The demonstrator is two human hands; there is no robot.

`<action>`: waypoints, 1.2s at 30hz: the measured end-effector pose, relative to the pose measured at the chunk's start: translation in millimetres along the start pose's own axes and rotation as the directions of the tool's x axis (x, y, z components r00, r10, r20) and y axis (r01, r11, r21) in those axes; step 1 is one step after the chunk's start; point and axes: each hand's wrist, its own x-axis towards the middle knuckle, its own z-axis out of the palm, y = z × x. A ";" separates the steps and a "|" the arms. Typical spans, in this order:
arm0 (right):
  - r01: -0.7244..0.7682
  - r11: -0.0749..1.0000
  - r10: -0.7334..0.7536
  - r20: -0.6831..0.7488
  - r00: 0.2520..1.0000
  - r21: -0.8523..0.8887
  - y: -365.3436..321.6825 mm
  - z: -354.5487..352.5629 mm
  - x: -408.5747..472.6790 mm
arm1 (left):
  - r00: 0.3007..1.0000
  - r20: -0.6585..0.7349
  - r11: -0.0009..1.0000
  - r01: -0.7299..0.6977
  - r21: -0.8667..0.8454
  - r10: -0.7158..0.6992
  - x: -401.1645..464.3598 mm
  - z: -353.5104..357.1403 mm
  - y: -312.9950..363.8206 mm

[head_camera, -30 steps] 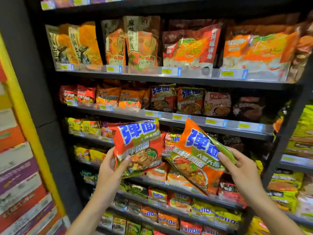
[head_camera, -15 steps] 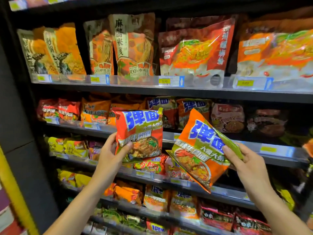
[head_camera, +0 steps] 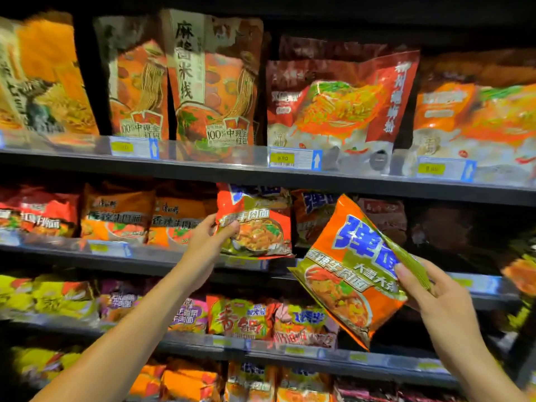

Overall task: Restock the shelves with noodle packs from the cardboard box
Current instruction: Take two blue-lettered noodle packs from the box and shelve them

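From the head camera, looking at the noodle aisle: the left hand [head_camera: 213, 237] pinches the lower left corner of an orange-red noodle pack [head_camera: 255, 224], thumb on the face and fingers behind, and the pack stands almost upright at the front edge of the second shelf [head_camera: 174, 261], in the middle of its run. Its top tucks under the shelf above [head_camera: 203, 171]. Just right of it a matching pack [head_camera: 314, 216] already stands in the row, and to the left sit darker orange packs [head_camera: 116, 216].

The right hand [head_camera: 432, 294] grips a second noodle pack [head_camera: 352, 271] by its green right edge, held tilted in mid-air in front of the shelf fronts, clear of them all. The cardboard box is out of view.

My read: the left pack is being seated. To do it well, push it straight back into its own lane so it stands face-out behind the price rail [head_camera: 110, 248], bottom edge flat on the shelf, then let go only once it stands. Keep the waiting pack clear of the row below, so it knocks nothing down.
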 end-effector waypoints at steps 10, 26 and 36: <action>-0.019 0.999 0.017 -0.057 0.998 -0.036 8.3 9.0 -3.5 | 0.989 -0.021 0.920 0.144 0.365 -0.147 45.6 16.6 -9.1; -0.122 0.990 0.127 0.068 0.990 -0.075 -4.5 17.2 36.2 | 0.911 0.095 0.340 -0.245 0.908 0.402 41.0 21.1 -19.5; -0.250 0.947 0.305 0.316 0.898 -0.204 -4.4 29.6 97.7 | 0.734 0.524 0.408 -0.678 0.612 0.433 3.6 19.1 -42.9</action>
